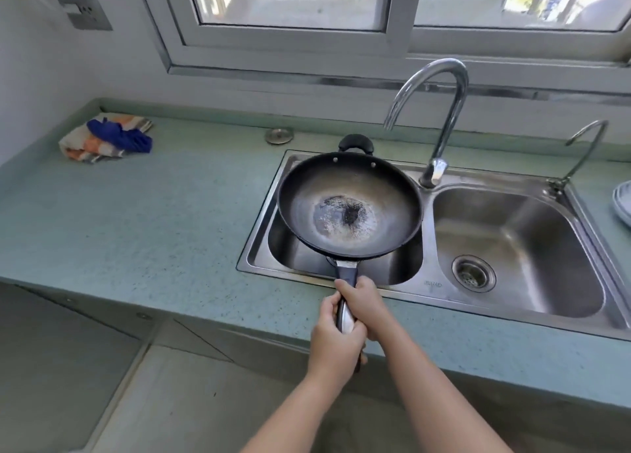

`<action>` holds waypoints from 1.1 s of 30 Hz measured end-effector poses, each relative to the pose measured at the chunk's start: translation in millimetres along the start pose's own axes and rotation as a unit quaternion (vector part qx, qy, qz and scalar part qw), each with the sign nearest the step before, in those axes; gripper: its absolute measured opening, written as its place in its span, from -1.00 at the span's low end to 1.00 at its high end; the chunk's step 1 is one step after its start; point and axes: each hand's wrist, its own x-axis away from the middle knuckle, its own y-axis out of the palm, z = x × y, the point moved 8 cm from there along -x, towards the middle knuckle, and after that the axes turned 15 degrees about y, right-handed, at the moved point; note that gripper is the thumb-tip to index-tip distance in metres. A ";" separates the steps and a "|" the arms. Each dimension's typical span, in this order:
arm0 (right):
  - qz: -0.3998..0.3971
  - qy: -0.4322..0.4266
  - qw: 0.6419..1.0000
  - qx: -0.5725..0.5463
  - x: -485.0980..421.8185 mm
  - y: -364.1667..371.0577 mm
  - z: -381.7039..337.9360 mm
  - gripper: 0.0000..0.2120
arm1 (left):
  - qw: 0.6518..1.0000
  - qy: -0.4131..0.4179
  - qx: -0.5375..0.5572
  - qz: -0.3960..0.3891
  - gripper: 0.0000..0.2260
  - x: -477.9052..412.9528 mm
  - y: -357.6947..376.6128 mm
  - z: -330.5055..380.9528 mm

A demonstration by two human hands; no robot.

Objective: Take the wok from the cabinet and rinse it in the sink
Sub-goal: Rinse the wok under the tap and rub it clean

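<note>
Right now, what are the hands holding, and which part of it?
Both hold the wok by its long handle: the right hand nearer the bowl, the left hand at the end.

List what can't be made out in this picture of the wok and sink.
Head view, the only one:
- Left basin: its floor and drain are hidden under the wok.
- Handle: most of it is covered by the left hand and right hand.
- Plate: cut off by the right edge.
- Stamp on the sink: too small to read.
</note>
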 end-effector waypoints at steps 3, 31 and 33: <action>-0.005 0.024 1.000 -0.015 -6.1 -3.4 12.3 -0.82 | 1.000 -0.016 0.008 -0.005 -0.66 0.1 6.8 -11.7; 0.113 0.031 0.988 0.096 -11.5 7.5 30.6 -0.83 | 0.999 -0.018 0.034 -0.015 -0.70 -2.9 -12.2 -49.2; 0.131 0.027 0.986 0.094 -7.0 4.0 29.9 -0.72 | 0.999 -0.024 0.038 -0.024 -0.69 -3.5 -12.2 -51.2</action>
